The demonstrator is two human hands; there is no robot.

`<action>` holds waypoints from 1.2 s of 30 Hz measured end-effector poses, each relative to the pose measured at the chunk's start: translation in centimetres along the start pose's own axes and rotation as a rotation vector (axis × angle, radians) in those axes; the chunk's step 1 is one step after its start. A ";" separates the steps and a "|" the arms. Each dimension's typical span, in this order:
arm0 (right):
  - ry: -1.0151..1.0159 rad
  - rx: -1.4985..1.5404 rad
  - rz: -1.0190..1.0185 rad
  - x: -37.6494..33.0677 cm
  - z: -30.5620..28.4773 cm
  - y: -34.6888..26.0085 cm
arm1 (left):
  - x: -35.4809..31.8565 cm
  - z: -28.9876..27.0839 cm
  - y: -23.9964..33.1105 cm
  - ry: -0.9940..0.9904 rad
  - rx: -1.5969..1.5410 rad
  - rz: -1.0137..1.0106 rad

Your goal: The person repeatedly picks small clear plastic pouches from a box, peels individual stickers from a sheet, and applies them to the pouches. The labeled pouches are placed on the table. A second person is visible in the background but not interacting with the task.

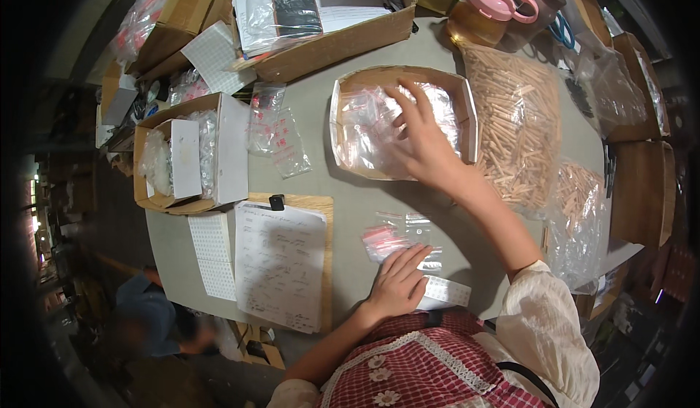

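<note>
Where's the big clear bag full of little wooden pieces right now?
In the head view, the big clear bag lies right of centre on the table, immediately right of the open box under the right hand, with the pink-lidded jug at its far end.

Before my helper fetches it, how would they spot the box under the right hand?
On the grey table, find the big bag of wooden pieces. The open box just left holds clear plastic packets, not papers like the box behind.

A grey table [350,198] is being unevenly lit, while at left a dark floor [117,215] is being reached by little light.
</note>
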State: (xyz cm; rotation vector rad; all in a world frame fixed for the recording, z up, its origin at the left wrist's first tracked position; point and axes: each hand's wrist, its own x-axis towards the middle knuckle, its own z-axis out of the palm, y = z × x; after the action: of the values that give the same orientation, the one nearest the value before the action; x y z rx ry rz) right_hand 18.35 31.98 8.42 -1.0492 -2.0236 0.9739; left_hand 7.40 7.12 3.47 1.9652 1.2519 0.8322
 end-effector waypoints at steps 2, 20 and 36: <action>-0.090 -0.046 -0.016 0.8 1.6 -0.5 | -0.1 0.0 0.0 -0.001 -0.008 0.000; 0.316 0.262 0.164 -3.1 -4.5 2.0 | 0.2 -0.3 0.2 0.034 -0.025 0.010; 0.379 -0.156 0.066 -4.3 -7.3 1.3 | 0.1 -0.1 0.2 0.031 0.001 0.005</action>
State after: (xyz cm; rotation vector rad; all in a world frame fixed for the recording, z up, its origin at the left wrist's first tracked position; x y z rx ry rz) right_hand 26.73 31.10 10.18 -1.2831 -1.7793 0.5990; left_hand 7.41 7.14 3.72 1.9637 1.2665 0.8681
